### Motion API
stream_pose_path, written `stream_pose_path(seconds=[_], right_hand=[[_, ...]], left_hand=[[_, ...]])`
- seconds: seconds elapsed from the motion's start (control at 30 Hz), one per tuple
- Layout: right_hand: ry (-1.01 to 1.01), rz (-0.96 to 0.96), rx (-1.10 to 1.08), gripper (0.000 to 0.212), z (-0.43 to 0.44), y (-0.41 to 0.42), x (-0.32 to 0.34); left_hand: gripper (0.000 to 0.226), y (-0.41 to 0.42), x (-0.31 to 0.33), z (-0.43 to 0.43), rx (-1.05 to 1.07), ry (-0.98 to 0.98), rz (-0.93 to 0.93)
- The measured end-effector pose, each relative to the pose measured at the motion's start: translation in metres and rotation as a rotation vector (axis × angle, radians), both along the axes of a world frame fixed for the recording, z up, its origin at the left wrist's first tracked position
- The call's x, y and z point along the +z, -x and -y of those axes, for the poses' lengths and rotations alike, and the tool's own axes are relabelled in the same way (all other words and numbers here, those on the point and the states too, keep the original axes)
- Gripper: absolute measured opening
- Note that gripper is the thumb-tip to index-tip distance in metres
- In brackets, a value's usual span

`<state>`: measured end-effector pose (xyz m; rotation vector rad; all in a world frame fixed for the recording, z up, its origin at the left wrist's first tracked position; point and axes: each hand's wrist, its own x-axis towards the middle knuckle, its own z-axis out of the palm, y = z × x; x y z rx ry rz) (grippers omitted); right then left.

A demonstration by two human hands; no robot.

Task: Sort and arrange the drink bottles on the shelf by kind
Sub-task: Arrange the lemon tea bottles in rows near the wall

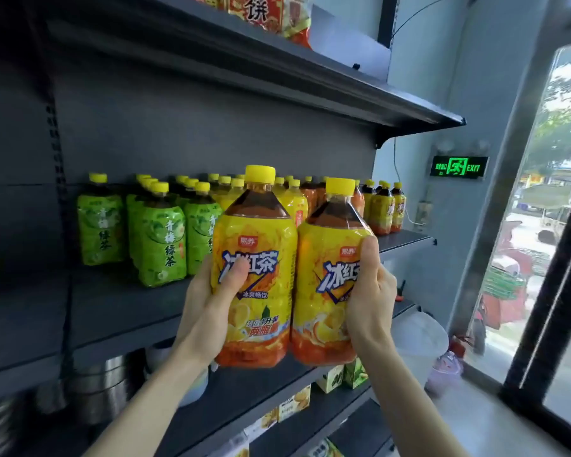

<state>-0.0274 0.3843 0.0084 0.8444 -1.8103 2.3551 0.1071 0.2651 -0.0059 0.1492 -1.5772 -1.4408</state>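
Two large iced-tea bottles with yellow caps and yellow-orange labels are held side by side in front of the dark shelf. My left hand grips the left iced-tea bottle, thumb across its label. My right hand grips the right iced-tea bottle from its right side. On the shelf behind stand green-tea bottles at the left, more yellow bottles in the middle and small iced-tea bottles at the right end.
An upper shelf with snack packs overhangs the bottles. Below are steel pots and small drink cartons. A lit exit sign hangs on the right wall beside a glass door.
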Motion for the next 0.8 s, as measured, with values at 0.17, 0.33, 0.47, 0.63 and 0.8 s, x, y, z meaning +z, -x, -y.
stream_pose_path(seconds=[0.17,0.33,0.47,0.63,0.8], right_hand=[[0.031,-0.006,-0.035,0.079,0.009,0.083,-0.005],[0.003,-0.009,-0.036,0.079,0.032,0.176,-0.008],[-0.017,-0.029,-0.079,0.084,0.048,0.257,-0.002],[-0.012,-0.03,-0.123,0.089,0.056,0.353,-0.004],[-0.015,-0.031,-0.124,0.09,0.052,0.448,-0.013]], left_hand=[[0.066,0.085,-0.001,0.009,-0.015,0.02,-0.001],[0.054,0.184,-0.004,0.033,0.001,0.021,-0.009],[0.071,0.266,0.001,0.054,0.024,0.012,0.004],[0.053,0.358,0.005,0.057,-0.012,0.007,0.01],[0.049,0.454,-0.008,0.055,-0.011,-0.019,0.03]])
